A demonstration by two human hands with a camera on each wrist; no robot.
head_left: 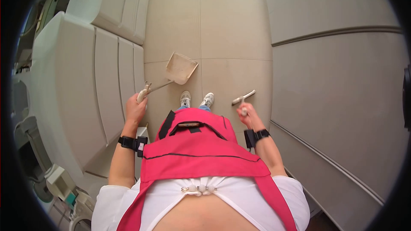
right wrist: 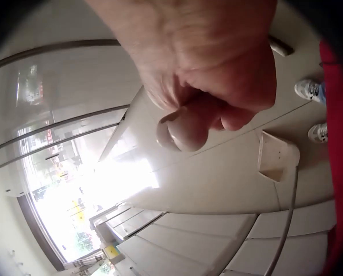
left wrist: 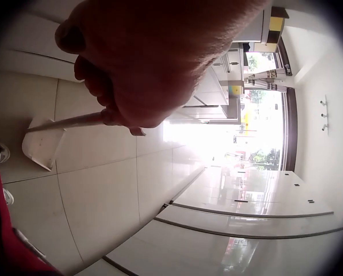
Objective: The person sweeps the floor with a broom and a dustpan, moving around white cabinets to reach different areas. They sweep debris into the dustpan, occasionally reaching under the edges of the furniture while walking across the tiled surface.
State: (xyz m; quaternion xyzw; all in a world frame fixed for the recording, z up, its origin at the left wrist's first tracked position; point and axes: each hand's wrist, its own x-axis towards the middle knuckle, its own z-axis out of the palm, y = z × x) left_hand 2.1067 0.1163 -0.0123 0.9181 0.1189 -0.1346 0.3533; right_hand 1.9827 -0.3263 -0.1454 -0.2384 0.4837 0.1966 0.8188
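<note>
A crimson apron [head_left: 197, 145] is worn over a white top, with a phone [head_left: 189, 124] seated in its front pocket. The left hand [head_left: 136, 109] is curled round the upper handle of a long-handled dustpan [head_left: 182, 67]; the right hand [head_left: 247, 116] is closed round the handle end of a broom [head_left: 244, 97], its head seen at right. White sneakers [head_left: 185, 99] are planted on the tiled floor [head_left: 235, 25] between the tools. The dustpan's pan is located beyond the left sneaker. The floor is flanked by pale cabinets [head_left: 81, 77] at left and glossy panels [head_left: 338, 72] at right. A bright window [left wrist: 266, 115] is recorded farthest off.
</note>
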